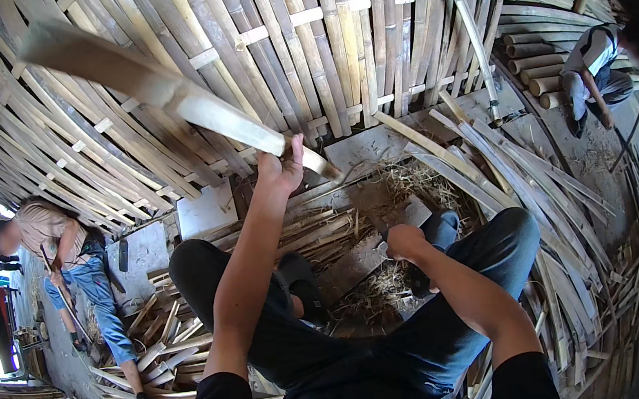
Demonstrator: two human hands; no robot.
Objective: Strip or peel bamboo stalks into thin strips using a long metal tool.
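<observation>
My left hand (pixel 283 168) is closed around a long split bamboo piece (pixel 220 117) near its lower end. The piece slants up to the far left, and a node crosses its middle. Between my knees, my right hand (pixel 406 242) is closed on what looks like the handle of a broad-bladed knife (pixel 369 202); the brown blade points away from me and is partly hard to make out. Under that hand lies a flat wooden plank (pixel 343 272), tilted across the ground. Thin bamboo shavings (pixel 416 182) surround it.
A slatted bamboo panel (pixel 345 39) stands in front. Long bamboo strips (pixel 508 163) are heaped right, with split pieces (pixel 180 344) at left. One person (pixel 53 239) sits at left holding a thin stick; another person (pixel 596 71) crouches at far right near stacked bamboo poles (pixel 540 71).
</observation>
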